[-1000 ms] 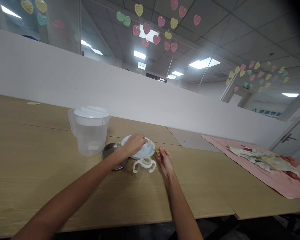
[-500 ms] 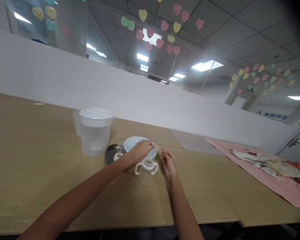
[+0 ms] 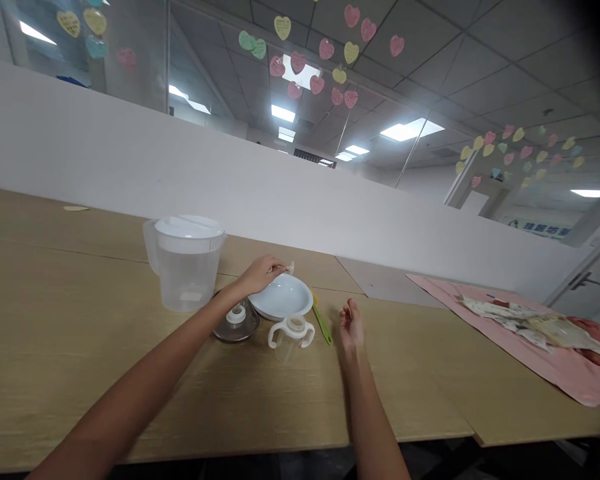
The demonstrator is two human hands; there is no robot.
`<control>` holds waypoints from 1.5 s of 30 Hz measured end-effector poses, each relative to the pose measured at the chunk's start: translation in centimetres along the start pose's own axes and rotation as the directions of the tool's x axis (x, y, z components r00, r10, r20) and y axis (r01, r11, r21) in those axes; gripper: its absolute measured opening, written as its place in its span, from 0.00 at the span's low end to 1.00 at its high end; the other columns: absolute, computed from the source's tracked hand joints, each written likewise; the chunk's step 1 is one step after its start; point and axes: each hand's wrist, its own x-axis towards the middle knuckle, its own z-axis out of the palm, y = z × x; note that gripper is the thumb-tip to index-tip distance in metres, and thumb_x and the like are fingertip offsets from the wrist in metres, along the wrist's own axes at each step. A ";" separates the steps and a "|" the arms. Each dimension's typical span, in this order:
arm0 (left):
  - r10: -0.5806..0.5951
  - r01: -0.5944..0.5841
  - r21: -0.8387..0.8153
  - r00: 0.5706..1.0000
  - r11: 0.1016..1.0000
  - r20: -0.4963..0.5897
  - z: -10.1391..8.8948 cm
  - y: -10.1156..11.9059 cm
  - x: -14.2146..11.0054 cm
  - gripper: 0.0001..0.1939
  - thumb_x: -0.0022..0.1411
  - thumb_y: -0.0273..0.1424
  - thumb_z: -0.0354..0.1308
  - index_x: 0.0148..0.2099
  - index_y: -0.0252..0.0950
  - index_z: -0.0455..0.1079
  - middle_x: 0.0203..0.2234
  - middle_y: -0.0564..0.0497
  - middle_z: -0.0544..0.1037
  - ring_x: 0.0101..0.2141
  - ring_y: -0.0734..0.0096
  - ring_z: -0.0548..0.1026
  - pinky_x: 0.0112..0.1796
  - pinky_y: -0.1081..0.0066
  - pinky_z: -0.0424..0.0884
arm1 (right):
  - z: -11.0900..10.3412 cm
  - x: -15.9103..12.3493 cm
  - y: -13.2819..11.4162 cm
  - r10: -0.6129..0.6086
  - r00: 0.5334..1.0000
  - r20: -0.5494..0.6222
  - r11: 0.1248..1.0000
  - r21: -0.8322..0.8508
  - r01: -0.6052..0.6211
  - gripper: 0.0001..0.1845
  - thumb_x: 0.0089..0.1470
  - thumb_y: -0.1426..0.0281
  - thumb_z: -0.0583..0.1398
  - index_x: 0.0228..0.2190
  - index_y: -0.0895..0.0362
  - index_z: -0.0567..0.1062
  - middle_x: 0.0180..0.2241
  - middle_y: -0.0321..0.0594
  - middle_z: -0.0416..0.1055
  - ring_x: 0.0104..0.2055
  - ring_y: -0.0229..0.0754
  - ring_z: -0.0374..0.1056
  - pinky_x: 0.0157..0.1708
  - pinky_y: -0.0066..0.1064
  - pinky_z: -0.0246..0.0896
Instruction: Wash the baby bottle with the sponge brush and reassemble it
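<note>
My left hand is over the far left rim of a light-blue bowl. Its fingers pinch a small clear piece, which looks soft; its exact kind is hard to make out. My right hand is held palm up above the table, to the right of a brush with a green handle and yellow head. Its fingers are loosely curled, with nothing visible in them. A clear baby bottle with two white handles stands uncapped in front of the bowl.
A round metal tray, partly hidden by my left forearm, holds a white bottle collar. Behind it stands a lidded plastic pitcher. Far right, a pink cloth carries a pale printed cloth and a doll-like figure. A white wall borders the table.
My left hand has moved left and away from me with the clear piece, uncovering the bowl. My right hand has shifted slightly right, away from the brush.
</note>
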 end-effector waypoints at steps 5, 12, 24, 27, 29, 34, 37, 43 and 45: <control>-0.169 0.184 -0.187 0.981 0.965 0.092 1.6 -0.3 0.0 0.17 0.58 0.35 0.44 0.40 0.31 0.70 0.36 0.49 0.75 0.36 0.69 0.71 0.38 0.73 0.64 | 1.8 -1.4 1.0 0.096 0.995 0.035 0.994 -0.061 -0.094 0.12 0.37 0.66 0.65 0.25 0.58 0.69 0.18 0.30 0.64 0.20 0.31 0.62 0.16 0.20 0.60; -0.150 0.099 0.221 0.962 0.970 0.229 3.2 -0.9 -0.8 0.15 0.58 0.26 0.43 0.37 0.34 0.72 0.36 0.47 0.76 0.36 0.69 0.72 0.38 0.73 0.64 | 2.4 -2.0 1.1 0.101 0.995 -0.011 0.978 -0.181 -0.101 0.14 0.31 0.66 0.66 0.24 0.61 0.72 0.16 0.30 0.64 0.17 0.28 0.58 0.15 0.20 0.55; -0.195 0.115 0.244 0.921 0.963 0.338 5.1 -2.5 -0.6 0.08 0.47 0.24 0.54 0.28 0.35 0.75 0.27 0.47 0.77 0.30 0.67 0.73 0.32 0.73 0.66 | 2.3 -1.6 1.6 0.068 0.998 0.007 0.963 -0.263 -0.064 0.19 0.29 0.62 0.67 0.25 0.61 0.73 0.15 0.31 0.63 0.16 0.29 0.56 0.14 0.22 0.52; -0.214 0.174 0.162 0.937 0.971 0.278 5.3 -2.4 -0.4 0.12 0.52 0.27 0.49 0.34 0.37 0.74 0.30 0.50 0.77 0.31 0.69 0.73 0.32 0.76 0.65 | 2.4 -1.6 1.7 0.058 0.998 0.011 0.963 -0.263 -0.053 0.20 0.30 0.61 0.66 0.26 0.61 0.73 0.16 0.32 0.65 0.15 0.28 0.56 0.14 0.22 0.52; -0.228 0.208 0.122 0.955 0.971 0.190 5.1 -2.0 -0.2 0.15 0.55 0.28 0.46 0.39 0.35 0.73 0.35 0.48 0.76 0.35 0.68 0.72 0.35 0.75 0.65 | 2.4 -1.7 1.7 0.048 0.999 0.016 0.964 -0.263 -0.042 0.20 0.30 0.61 0.66 0.26 0.61 0.73 0.18 0.33 0.66 0.16 0.28 0.56 0.14 0.21 0.52; -0.232 0.232 -0.049 0.973 0.971 0.003 3.1 0.5 0.5 0.17 0.58 0.31 0.40 0.37 0.30 0.70 0.29 0.48 0.75 0.30 0.71 0.71 0.32 0.75 0.64 | 2.3 -1.7 1.9 0.032 0.999 0.033 0.954 -0.300 -0.021 0.21 0.31 0.60 0.65 0.26 0.62 0.74 0.18 0.34 0.67 0.15 0.28 0.55 0.13 0.22 0.51; -0.182 0.167 -0.253 0.983 0.953 -0.038 1.2 2.7 0.5 0.14 0.56 0.32 0.43 0.30 0.31 0.68 0.21 0.53 0.70 0.25 0.74 0.68 0.29 0.76 0.62 | 2.2 -1.6 2.0 0.018 0.999 0.031 0.947 -0.321 -0.007 0.21 0.30 0.60 0.65 0.26 0.62 0.74 0.16 0.32 0.65 0.15 0.29 0.56 0.14 0.23 0.51; 0.019 0.008 -0.265 0.995 0.964 0.101 -1.4 6.3 -0.5 0.13 0.56 0.33 0.44 0.30 0.32 0.67 0.24 0.54 0.70 0.28 0.75 0.66 0.30 0.77 0.59 | 2.0 -1.5 2.3 0.034 0.998 0.045 0.936 -0.352 -0.016 0.19 0.32 0.61 0.64 0.26 0.62 0.74 0.15 0.32 0.65 0.14 0.30 0.55 0.13 0.22 0.49; 0.070 -0.028 -0.240 0.983 0.970 0.169 -1.3 6.9 -0.9 0.13 0.56 0.32 0.44 0.29 0.33 0.67 0.23 0.55 0.69 0.27 0.75 0.65 0.29 0.77 0.58 | 2.0 -1.5 2.3 0.037 0.998 0.055 0.933 -0.360 -0.015 0.18 0.32 0.61 0.64 0.26 0.62 0.74 0.15 0.33 0.65 0.14 0.29 0.55 0.13 0.22 0.49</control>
